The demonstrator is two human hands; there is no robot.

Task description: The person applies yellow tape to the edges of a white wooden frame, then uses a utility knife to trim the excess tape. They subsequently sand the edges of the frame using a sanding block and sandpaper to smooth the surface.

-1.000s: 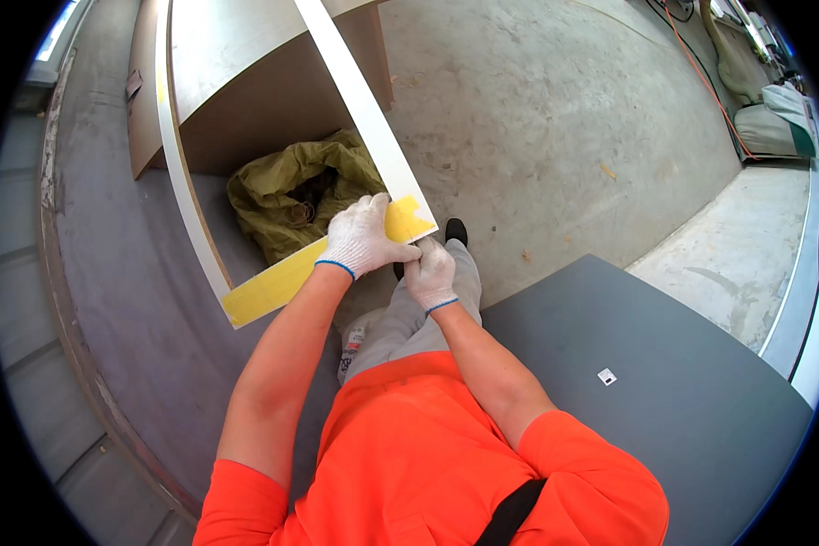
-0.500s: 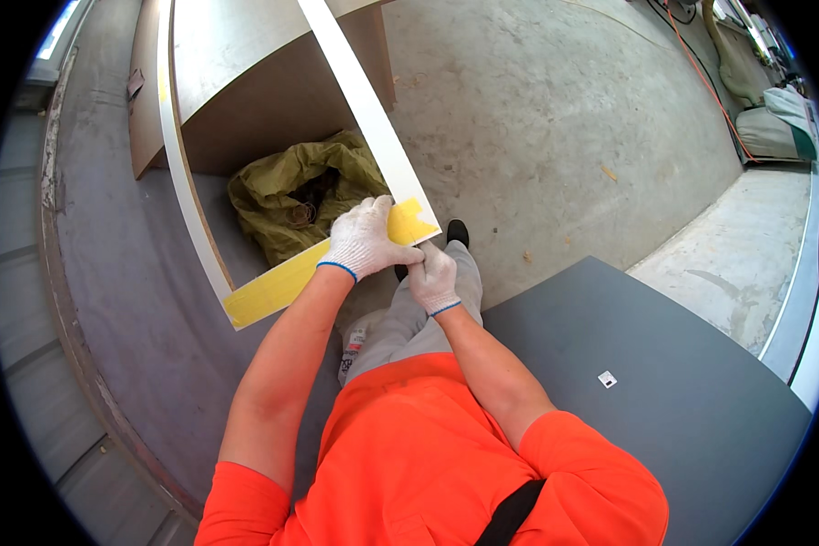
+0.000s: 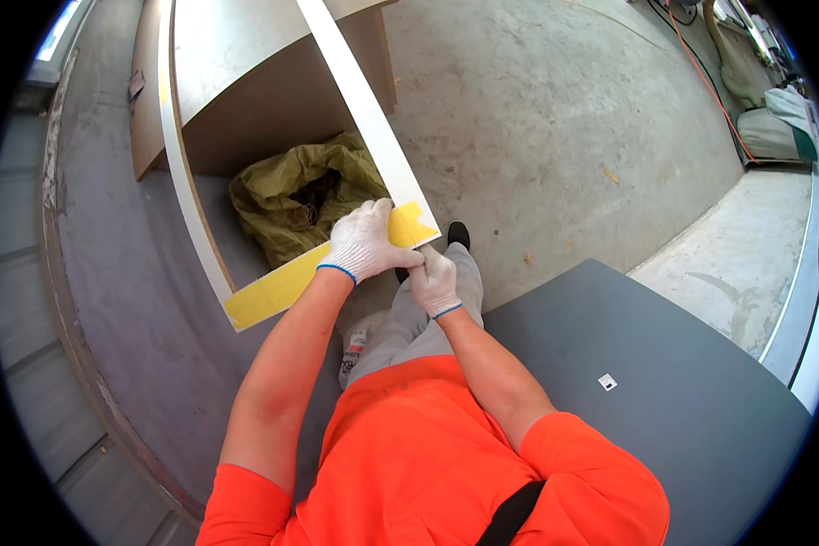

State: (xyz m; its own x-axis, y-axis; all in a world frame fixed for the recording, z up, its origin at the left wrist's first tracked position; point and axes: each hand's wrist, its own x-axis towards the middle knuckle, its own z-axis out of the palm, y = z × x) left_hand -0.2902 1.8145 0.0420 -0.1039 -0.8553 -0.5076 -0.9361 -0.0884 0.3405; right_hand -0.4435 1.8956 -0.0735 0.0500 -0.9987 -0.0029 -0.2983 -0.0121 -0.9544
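Observation:
A long white frame [image 3: 366, 112] with a yellow-covered end strip [image 3: 278, 289] stretches away in front of me. My left hand [image 3: 362, 241], in a white knit glove with a blue cuff, lies across that strip. Its fingers wrap over the far edge, so it is closed on the frame. Just below the near right corner is my right hand [image 3: 435, 282], gloved the same way. Its fingers are drawn together against the strip's near edge, their tips hidden, and the left thumb meets them. Whatever they pinch is not visible.
An olive woven sack [image 3: 273, 196] with tangled contents shows through the frame. Beyond it stands a brown panel structure [image 3: 273, 105]. A large dark grey board [image 3: 646, 391] with a small label lies to my right. An orange cable [image 3: 701, 68] runs along the far right.

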